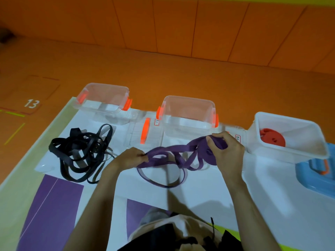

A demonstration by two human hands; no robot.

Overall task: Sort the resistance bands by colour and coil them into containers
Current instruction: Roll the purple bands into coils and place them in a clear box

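Note:
Purple resistance bands [168, 156] lie tangled on the white sheet in front of me. My right hand [226, 151] grips a partly wound purple coil. My left hand [130, 157] pinches the loose purple loops to its left. A heap of black bands [79, 153] lies at the left. Three clear containers stand along the far edge: the left one [103, 101] and the middle one [188, 111] hold nothing, and the right one [288, 136] holds a coiled red-orange band [272, 137].
A clear lid with an orange clip [145, 131] lies between the left and middle containers. A blue lid [317, 180] lies at the right edge. The white sheet [199, 192] rests on purple and green mats, with orange floor beyond.

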